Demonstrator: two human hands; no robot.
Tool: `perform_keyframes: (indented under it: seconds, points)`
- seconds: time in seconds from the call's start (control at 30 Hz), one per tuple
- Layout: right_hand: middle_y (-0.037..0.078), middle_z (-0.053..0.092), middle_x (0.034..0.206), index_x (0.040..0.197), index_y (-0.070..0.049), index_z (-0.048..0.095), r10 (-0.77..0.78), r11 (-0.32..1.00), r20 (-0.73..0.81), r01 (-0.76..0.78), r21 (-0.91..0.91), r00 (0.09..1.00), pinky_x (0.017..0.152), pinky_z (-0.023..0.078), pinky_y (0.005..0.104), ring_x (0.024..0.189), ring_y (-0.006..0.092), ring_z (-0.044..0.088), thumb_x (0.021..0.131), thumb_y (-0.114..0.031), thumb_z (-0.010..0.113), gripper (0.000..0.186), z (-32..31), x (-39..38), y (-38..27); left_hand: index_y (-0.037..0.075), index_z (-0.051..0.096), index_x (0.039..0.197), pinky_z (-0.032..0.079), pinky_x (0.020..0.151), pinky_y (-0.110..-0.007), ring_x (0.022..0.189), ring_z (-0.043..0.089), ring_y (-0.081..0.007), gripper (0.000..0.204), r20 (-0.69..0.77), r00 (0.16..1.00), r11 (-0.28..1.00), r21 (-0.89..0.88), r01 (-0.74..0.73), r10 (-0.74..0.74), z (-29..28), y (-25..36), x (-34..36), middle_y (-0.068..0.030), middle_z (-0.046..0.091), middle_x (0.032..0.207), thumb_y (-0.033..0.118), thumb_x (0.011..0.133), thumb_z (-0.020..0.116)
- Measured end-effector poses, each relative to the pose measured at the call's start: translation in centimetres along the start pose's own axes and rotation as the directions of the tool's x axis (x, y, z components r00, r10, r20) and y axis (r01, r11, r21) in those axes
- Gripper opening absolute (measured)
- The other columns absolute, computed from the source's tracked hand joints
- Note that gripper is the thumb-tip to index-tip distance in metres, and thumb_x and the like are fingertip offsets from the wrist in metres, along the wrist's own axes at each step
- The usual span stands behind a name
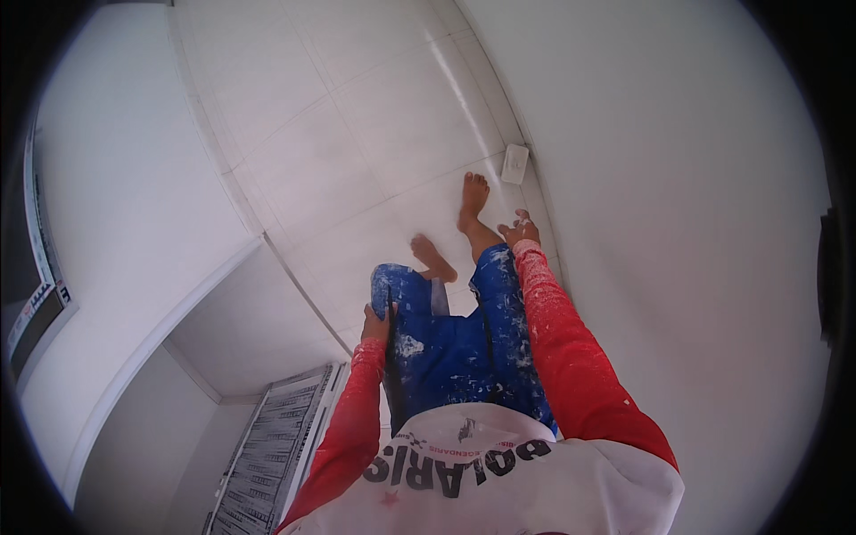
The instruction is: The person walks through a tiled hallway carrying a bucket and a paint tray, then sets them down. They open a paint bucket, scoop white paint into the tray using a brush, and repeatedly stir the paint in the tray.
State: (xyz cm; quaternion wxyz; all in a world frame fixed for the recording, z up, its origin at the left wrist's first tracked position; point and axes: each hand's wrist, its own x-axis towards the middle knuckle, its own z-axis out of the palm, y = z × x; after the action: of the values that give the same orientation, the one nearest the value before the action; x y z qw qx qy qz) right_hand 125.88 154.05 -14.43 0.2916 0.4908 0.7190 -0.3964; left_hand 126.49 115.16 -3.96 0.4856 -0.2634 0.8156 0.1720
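My left hand (376,324), in a red sleeve, grips the side of my blue shorts (429,357) near the left knee, its fingertips partly hidden. Beside my right knee, my right hand (520,230) is held with fingers bent and apart, dusted white, holding nothing visible. White smudges cover the shorts. My bare feet (473,198) are on pale tiles, the left one farther back. Just beyond my right hand lies a small white rectangular object (515,164) by the wall.
A plain white wall (678,223) runs along the right. On the left are another wall (125,160), an opening with a thin frame (205,285), a dark-framed opening at the rim (40,316), and a grey striped panel (272,446) low down. The tiled floor (312,107) stretches ahead.
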Motion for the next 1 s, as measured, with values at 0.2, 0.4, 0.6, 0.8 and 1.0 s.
perform_keyframes:
  seconds: [0.2, 0.4, 0.6, 0.8, 1.0]
  points:
    - [0.030, 0.053, 0.125, 0.134, 0.002, 0.036, 0.203, 0.978, -0.027, -0.201, 0.063, 0.979, 0.101, 0.042, 0.0369, 0.119, 0.0352, 0.053, 0.070, -0.029, 0.077, 0.083, 5.6, 14.0, 0.7, 0.001, 0.030, 0.138, 0.047, 0.090, -0.047, 0.109, 0.056, -0.0416, 0.087, 0.125, 0.992, 0.929, 0.362, -0.079, 0.035, 3.5, 11.1, 4.9, -0.0285, 0.053, 0.119, 0.054, 0.078, 0.065]
    - [0.029, 0.040, 0.138, 0.140, 0.000, 0.031, 0.445, 0.890, -0.122, -0.453, -0.051, 0.887, 0.101, 0.043, 0.0394, 0.120, 0.0382, 0.050, 0.068, -0.042, 0.079, 0.096, 10.4, 23.1, 4.4, 0.004, 0.037, 0.136, 0.048, 0.090, -0.045, 0.109, 0.055, -0.0384, 0.080, 0.108, 0.993, 0.912, 0.410, -0.004, -0.044, 4.7, 11.9, 7.1, -0.0211, 0.052, 0.121, 0.049, 0.077, 0.067]
    - [0.019, 0.036, 0.145, 0.143, -0.002, 0.031, 0.372, 0.891, -0.188, -0.406, -0.204, 0.909, 0.112, 0.026, 0.0391, 0.127, 0.0371, 0.043, 0.067, -0.058, 0.072, 0.103, 14.5, 31.1, 7.3, -0.001, 0.037, 0.134, 0.048, 0.089, -0.045, 0.110, 0.055, -0.0378, 0.081, 0.123, 0.992, 0.938, 0.347, -0.026, -0.018, 3.6, 11.8, 8.8, -0.0210, 0.052, 0.121, 0.047, 0.076, 0.067]
    - [0.023, 0.048, 0.136, 0.131, 0.008, 0.046, 0.546, 0.767, -0.177, -0.573, -0.290, 0.819, 0.105, 0.033, 0.0367, 0.129, 0.0344, 0.042, 0.073, -0.064, 0.062, 0.093, 15.5, 34.0, 6.1, -0.001, 0.038, 0.133, 0.048, 0.087, -0.046, 0.107, 0.056, -0.0385, 0.079, 0.142, 0.990, 0.952, 0.299, -0.065, 0.023, 1.6, 12.4, 9.6, -0.0216, 0.054, 0.115, 0.048, 0.077, 0.066]
    - [0.025, 0.048, 0.123, 0.129, 0.015, 0.038, 0.186, 0.878, -0.296, -0.293, -0.379, 0.937, 0.099, 0.039, 0.0381, 0.116, 0.0371, 0.046, 0.066, -0.041, 0.076, 0.092, 12.9, 25.2, -2.3, 0.006, 0.038, 0.135, 0.048, 0.087, -0.049, 0.105, 0.057, -0.0392, 0.075, 0.216, 0.975, 0.929, 0.368, -0.037, -0.047, -2.5, 16.0, 9.7, -0.0222, 0.054, 0.115, 0.051, 0.080, 0.062]
